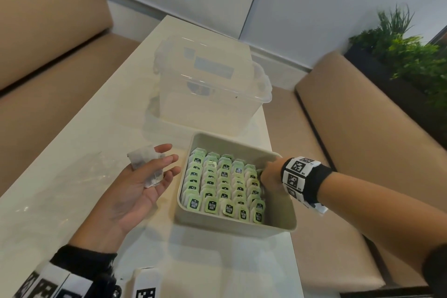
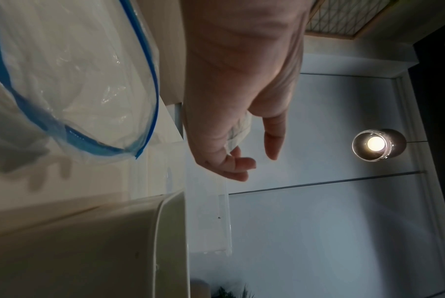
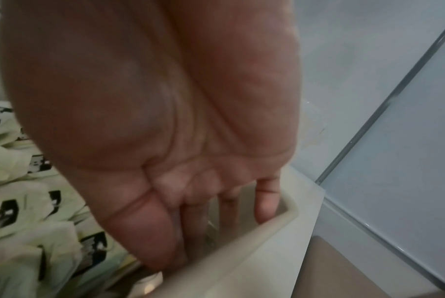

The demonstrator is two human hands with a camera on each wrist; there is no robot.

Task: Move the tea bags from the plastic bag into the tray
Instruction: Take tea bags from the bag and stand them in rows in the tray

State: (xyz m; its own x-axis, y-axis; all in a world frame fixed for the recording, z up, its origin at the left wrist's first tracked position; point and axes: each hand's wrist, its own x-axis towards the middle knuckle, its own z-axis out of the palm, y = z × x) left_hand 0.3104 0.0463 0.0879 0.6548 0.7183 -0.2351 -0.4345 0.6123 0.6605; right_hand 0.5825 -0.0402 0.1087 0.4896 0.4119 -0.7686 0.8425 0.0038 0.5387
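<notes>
A beige tray (image 1: 280, 213) stands on the white table, packed with rows of green-tagged tea bags (image 1: 222, 186). My left hand (image 1: 145, 191) is held palm up to the left of the tray, and a few white tea bags (image 1: 145, 167) lie across its straight fingers. My right hand (image 1: 268, 174) reaches down inside the tray by its right wall. In the right wrist view its thumb (image 3: 150, 231) lies against the forefinger, with a pale scrap of tea bag at their tips. The clear plastic bag (image 1: 89, 172) with a blue zip edge (image 2: 144, 60) lies flat to the left.
A clear lidded plastic box (image 1: 208, 84) stands just behind the tray. Beige benches (image 1: 48, 80) run along both long sides of the table (image 1: 72, 213). A planter with green plants (image 1: 406, 51) is at the far right. A white marker block (image 1: 146, 283) sits at the near edge.
</notes>
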